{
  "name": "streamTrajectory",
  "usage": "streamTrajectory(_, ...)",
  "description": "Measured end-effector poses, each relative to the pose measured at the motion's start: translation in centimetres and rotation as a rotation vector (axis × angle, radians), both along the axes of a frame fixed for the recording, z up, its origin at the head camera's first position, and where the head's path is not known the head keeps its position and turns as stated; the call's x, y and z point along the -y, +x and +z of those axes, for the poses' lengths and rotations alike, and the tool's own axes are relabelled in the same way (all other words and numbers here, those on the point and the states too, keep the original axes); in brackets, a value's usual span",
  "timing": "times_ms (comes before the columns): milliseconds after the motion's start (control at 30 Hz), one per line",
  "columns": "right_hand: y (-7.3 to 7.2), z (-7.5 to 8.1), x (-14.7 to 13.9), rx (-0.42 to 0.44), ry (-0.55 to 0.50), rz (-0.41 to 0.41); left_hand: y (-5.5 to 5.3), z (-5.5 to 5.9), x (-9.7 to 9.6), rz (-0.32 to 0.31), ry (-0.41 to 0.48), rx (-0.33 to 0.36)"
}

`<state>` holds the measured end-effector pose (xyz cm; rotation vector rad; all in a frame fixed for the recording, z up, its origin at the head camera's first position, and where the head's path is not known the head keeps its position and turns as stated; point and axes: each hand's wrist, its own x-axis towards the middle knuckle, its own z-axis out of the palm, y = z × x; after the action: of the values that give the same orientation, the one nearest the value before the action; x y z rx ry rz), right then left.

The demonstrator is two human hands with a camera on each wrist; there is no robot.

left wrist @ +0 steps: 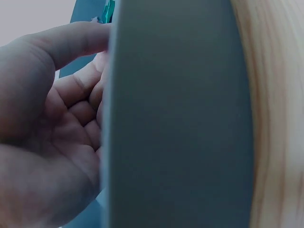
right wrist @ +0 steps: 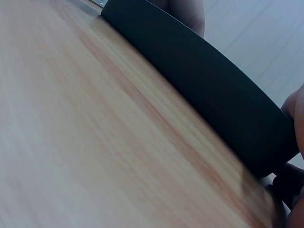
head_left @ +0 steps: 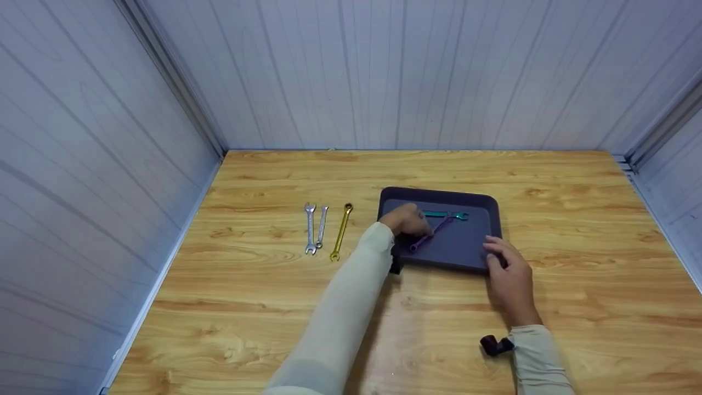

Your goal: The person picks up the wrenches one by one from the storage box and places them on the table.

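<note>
A dark grey tray [head_left: 460,249] lies on the wooden table. Inside it, my left hand [head_left: 408,219] pinches a purple wrench [head_left: 440,225], which slants across the tray floor. A green wrench [head_left: 460,216] lies behind it, its left end hidden by the hand. In the left wrist view the tray wall [left wrist: 180,114] covers the fingertips of the curled left hand [left wrist: 61,114]. My right hand [head_left: 510,274] grips the tray's front right corner, fingers over the rim. The right wrist view shows the tray's outer wall [right wrist: 199,80] and part of that hand [right wrist: 299,118].
Left of the tray lie a yellow wrench [head_left: 342,233], a short silver wrench [head_left: 322,226] and a longer silver wrench [head_left: 310,227]. Pale panelled walls [head_left: 373,77] stand behind and beside the wooden table [head_left: 236,307].
</note>
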<state>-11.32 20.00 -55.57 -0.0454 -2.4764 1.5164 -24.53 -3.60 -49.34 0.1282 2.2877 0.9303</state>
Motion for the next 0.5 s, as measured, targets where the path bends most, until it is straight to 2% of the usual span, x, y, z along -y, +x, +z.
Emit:
streamTrajectory(333, -0.09, 0.04, 0.0, 0.0, 0.004, 0.012, -0.08, 0.1, 0.48, 0.081, 0.108, -0.002)
streamTrajectory(500, -0.09, 0.06, -0.1, 0.005, 0.005, 0.032, -0.1, 0.12, 0.01, 0.082, 0.042, -0.015)
